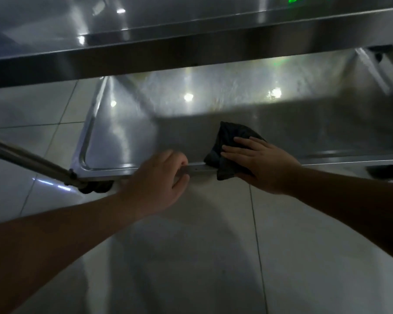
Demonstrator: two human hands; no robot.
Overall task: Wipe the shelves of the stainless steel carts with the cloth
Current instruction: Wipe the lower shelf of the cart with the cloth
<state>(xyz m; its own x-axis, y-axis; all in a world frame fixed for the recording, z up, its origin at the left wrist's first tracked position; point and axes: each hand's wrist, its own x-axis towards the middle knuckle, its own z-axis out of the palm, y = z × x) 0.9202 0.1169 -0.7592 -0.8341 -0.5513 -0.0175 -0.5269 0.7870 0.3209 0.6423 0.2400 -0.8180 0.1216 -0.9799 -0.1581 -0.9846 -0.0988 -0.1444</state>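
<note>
Looking down from head height, we see our two bare arms reaching to the lower shelf [127, 132] of a steel cart, low near the tiled floor [191, 257]. Our right hand [261, 164] lies flat, fingers straight and spread, pressing a dark cloth [230, 141] against the shelf's front rim [197, 169]. The cloth is bunched and drapes over that rim, part on the shelf surface and part hanging off the edge, which suggests we are wiping the lip as well as the flat.

Our left hand [159, 177] sits just beside the cloth, fingers curled over the same rim with the thumb below, gripping it. We judge this hold steadies the cart, which rolls on a wheel [95, 188] visible at the near-left corner, so the wiping pressure does not push it away.

An upper shelf [191, 26] crosses the top of the view and shades the lower one, leaving bright ceiling-light reflections farther back. A steel bar [28, 162] slants in from the left.
</note>
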